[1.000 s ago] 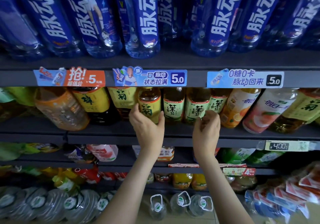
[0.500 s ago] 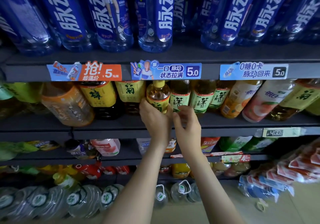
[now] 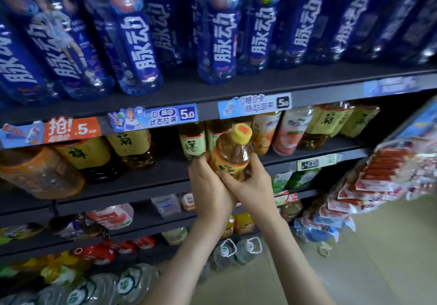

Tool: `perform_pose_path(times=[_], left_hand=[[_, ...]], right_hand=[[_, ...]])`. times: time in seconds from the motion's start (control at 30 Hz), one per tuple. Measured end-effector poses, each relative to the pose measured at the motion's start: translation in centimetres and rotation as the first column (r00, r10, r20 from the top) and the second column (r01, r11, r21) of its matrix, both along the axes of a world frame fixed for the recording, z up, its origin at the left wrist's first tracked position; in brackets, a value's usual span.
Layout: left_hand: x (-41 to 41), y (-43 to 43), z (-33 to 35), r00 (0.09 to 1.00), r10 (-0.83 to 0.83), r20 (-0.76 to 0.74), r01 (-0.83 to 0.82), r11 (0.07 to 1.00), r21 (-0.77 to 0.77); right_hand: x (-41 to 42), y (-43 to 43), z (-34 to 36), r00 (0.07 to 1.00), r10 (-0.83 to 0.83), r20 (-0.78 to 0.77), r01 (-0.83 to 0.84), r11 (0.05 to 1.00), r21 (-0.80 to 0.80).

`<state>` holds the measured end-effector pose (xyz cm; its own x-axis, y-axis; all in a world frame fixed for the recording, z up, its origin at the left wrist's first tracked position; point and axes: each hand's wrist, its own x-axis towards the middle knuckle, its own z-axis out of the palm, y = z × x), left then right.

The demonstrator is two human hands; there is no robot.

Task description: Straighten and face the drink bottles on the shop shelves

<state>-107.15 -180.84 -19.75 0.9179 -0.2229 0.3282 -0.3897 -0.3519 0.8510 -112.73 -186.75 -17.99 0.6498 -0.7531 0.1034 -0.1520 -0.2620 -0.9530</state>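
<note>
Holds a tea bottle [image 3: 233,153] with a yellow cap [image 3: 241,132] out in front of the middle shelf [image 3: 142,181], tilted a little so the cap leans right. Wraps the left hand [image 3: 208,186] round the bottle's lower left side, fingers curled onto the yellow label. Cups the right hand [image 3: 254,184] round the bottle's lower right side and base, thumb lying across the front. Presses both hands together just below the bottle, one overlapping the other. Leaves the amber upper body and cap showing above the hands.

Just behind the bottle to its left, a green-labelled bottle [image 3: 192,145] upright on the shelf. To the bottle's right, a pale peach-drink bottle [image 3: 290,132]. Well to its left, a large orange bottle [image 3: 40,172], tilted. Above the bottle, a blue price tag [image 3: 153,118] on the shelf edge and a row of tall blue bottles [image 3: 139,44], blurred.
</note>
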Motion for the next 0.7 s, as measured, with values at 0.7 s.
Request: perform_pose_path(times=[0.7], left_hand=[[-16.9, -27.2, -4.8, 0.888, -0.46, 0.021, 0.452, 0.879, 0.15]], right_hand=[[-22.3, -29.8, -4.0, 0.968, -0.25, 0.0, 0.25, 0.966, 0.068]])
